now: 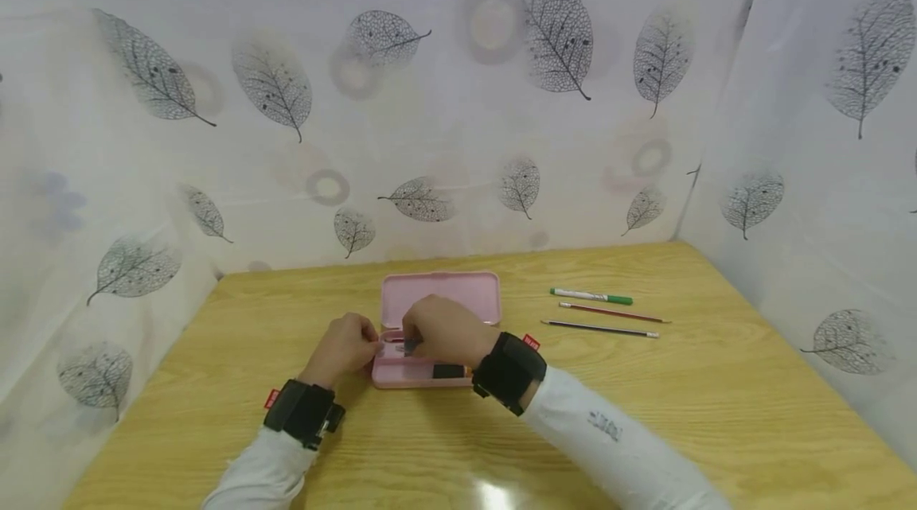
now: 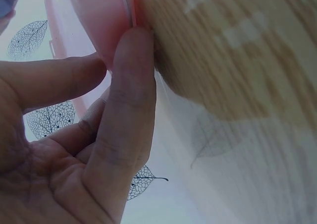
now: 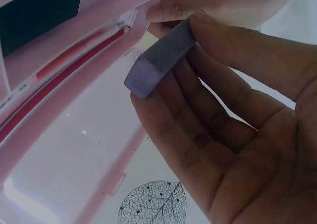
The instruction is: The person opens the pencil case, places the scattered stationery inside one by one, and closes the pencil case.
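A pink pencil case lies on the table with its lid raised at the back. My left hand pinches the case's left end between thumb and finger, as the left wrist view shows on the pink wall. Over the case's tray, my right hand holds a grey eraser between thumb and fingers. Inside the case, a black and orange item sits in the front part. A red pencil-like stick lies along the tray in the right wrist view. The right hand hides part of the case.
To the right of the case lie a green-capped white marker, a red pencil and a dark pencil. A leaf-patterned curtain hangs behind the wooden table and along its sides.
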`<state>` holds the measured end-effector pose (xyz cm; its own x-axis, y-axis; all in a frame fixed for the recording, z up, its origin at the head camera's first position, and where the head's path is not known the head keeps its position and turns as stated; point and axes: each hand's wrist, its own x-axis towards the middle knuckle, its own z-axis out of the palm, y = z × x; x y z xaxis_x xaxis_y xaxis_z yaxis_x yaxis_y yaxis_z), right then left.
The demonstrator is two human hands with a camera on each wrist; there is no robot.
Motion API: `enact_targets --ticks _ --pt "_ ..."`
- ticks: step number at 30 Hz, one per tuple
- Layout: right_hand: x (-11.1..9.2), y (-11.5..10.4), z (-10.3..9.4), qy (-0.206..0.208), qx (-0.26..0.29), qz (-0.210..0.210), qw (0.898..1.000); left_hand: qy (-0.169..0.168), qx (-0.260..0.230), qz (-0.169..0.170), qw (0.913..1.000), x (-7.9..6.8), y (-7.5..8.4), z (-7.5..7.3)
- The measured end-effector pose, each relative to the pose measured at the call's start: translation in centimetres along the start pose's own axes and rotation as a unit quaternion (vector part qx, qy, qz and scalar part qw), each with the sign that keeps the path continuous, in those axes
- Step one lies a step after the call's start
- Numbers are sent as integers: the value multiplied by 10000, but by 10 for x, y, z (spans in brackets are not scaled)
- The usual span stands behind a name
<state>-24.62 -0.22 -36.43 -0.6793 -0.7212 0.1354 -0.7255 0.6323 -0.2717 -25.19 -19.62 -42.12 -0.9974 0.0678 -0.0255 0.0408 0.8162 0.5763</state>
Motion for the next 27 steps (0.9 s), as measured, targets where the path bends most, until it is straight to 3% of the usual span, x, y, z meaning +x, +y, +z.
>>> enact_targets --ticks 9,15,23,27 --pt "10 -6 23 -195 82 62 9998 55 128 1 9999 -1 1 -1" --pt "10 -4 38 -161 76 -256 9995 39 172 -2 9998 -1 1 -1" --pt "7 -3 37 -18 49 -458 9989 44 259 25 9997 3 -2 0" --pt "6 -2 33 -179 -20 -223 9996 54 235 10 9997 3 -1 0"
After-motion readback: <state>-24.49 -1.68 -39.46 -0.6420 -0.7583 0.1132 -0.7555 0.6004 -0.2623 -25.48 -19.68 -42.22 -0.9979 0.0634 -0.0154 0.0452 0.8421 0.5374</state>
